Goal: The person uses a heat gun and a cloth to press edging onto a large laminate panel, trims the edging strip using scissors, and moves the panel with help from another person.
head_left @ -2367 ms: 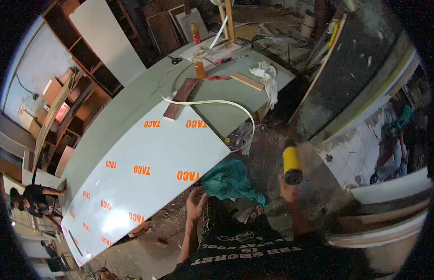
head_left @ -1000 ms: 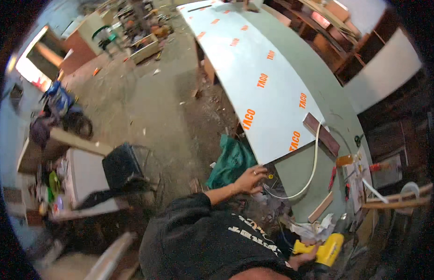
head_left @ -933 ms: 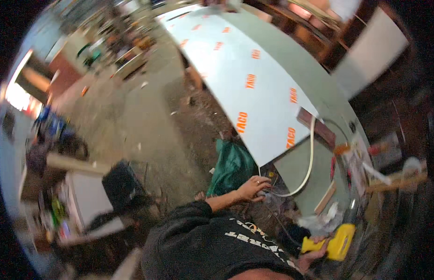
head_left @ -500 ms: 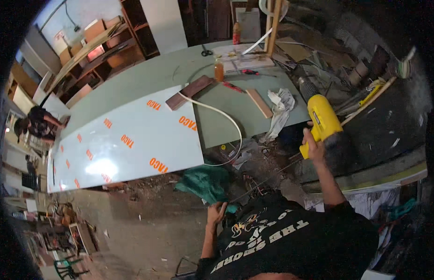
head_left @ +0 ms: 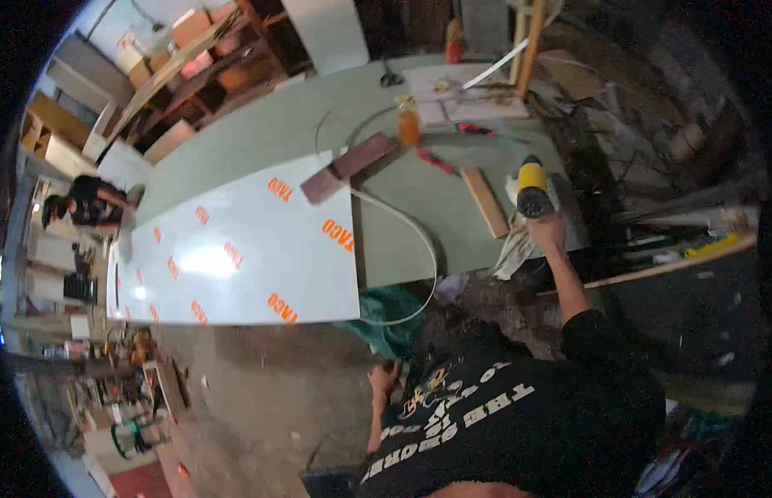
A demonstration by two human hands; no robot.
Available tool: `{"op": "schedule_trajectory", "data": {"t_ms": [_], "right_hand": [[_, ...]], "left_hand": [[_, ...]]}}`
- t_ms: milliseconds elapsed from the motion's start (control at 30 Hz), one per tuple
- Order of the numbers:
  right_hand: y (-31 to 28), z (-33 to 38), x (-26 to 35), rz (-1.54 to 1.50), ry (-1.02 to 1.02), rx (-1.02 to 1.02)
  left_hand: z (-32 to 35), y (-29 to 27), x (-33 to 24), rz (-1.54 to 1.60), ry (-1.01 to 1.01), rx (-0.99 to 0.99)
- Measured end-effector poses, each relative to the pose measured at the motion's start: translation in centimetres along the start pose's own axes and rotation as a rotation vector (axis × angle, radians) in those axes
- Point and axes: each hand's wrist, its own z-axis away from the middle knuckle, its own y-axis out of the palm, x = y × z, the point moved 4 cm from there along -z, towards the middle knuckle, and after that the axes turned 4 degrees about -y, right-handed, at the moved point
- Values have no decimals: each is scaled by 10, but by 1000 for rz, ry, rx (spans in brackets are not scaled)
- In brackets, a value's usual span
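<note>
Since half a second ago, your right arm has swung the yellow power tool inward over the table's near edge, and your left hand has stayed low. Going left to right: your left hand hangs by the green cloth under the table; whether its grip is closed, I cannot tell. Your right hand grips the yellow power tool by its rear body, above a pale rag. It looks rigid and fairly heavy, so hold the handle firmly.
</note>
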Motion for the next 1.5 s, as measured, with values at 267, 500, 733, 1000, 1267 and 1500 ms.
{"op": "schedule_trajectory", "data": {"t_ms": [267, 500, 733, 1000, 1267, 1500], "right_hand": [[78, -48, 9, 189, 21, 196], [55, -23, 31, 273, -85, 62], [80, -30, 102, -246, -247, 33], [148, -254, 195, -487, -504, 123], [319, -542, 188, 1, -568, 594], [448, -554, 229, 404, -761, 648]], "left_hand": [[-52, -25, -17, 229, 114, -364], [-43, -47, -53, 905, 5, 130], [-56, -85, -43, 1066, -19, 87], [-66, -104, -53, 1166, -90, -70], [-61, -97, -100, 1210, -496, -310], [-42, -86, -138, 1294, -584, -343]]}}
